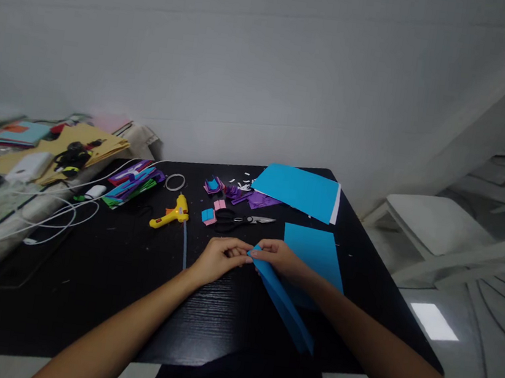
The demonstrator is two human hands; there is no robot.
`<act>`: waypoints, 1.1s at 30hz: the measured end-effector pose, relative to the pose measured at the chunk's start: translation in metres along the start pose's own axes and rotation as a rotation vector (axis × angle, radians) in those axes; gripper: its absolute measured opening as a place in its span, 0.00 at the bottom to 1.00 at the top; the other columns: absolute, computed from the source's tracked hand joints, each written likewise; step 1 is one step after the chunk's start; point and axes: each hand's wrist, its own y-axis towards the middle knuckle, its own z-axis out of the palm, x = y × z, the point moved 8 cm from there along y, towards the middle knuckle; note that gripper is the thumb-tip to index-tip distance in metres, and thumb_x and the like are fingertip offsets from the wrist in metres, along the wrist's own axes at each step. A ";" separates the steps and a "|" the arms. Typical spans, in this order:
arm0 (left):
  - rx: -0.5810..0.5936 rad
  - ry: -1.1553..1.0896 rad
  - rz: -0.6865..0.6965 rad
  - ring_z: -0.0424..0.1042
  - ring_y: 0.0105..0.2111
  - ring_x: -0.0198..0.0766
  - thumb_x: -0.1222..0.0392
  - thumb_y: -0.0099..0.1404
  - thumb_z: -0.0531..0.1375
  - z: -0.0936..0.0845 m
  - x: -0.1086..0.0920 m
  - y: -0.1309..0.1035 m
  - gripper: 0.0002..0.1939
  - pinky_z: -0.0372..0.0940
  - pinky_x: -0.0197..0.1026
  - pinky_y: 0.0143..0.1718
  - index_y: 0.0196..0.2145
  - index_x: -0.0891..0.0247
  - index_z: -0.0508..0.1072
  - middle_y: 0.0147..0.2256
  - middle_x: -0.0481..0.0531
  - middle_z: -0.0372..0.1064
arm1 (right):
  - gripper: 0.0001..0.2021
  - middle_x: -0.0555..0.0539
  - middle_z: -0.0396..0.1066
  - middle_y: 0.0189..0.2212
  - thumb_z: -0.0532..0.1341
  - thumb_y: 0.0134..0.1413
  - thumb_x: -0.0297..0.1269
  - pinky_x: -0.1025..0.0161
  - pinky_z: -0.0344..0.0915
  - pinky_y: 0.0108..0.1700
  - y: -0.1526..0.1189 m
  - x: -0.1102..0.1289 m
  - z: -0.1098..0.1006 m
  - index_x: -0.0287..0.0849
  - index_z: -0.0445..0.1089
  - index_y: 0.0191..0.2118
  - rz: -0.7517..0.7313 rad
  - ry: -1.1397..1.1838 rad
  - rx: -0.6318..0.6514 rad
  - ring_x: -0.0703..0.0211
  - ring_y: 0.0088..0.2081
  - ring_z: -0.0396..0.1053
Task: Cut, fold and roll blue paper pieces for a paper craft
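No writing is legible on the yellow glue gun (173, 213). The left grip (249, 254) and right grip (257, 251) pinch folded blue paper (282, 298) above the black worktop (119, 283).

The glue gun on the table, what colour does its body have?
The glue gun has a yellow body; it shows in the head view.
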 end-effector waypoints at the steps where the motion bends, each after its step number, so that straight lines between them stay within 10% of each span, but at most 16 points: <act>1: 0.001 0.000 -0.004 0.74 0.24 0.34 0.50 0.60 0.70 0.000 0.000 0.000 0.17 0.68 0.34 0.28 0.43 0.65 0.82 0.27 0.52 0.79 | 0.19 0.51 0.73 0.21 0.73 0.42 0.51 0.66 0.64 0.28 0.000 0.000 0.000 0.40 0.72 0.29 0.002 -0.004 -0.002 0.62 0.24 0.70; 33: 0.000 0.046 0.033 0.71 0.24 0.32 0.54 0.61 0.70 0.000 -0.005 -0.001 0.14 0.65 0.33 0.28 0.42 0.65 0.82 0.27 0.50 0.77 | 0.17 0.51 0.73 0.21 0.73 0.43 0.49 0.65 0.66 0.29 -0.006 0.008 0.004 0.40 0.72 0.30 -0.002 0.006 -0.004 0.61 0.24 0.70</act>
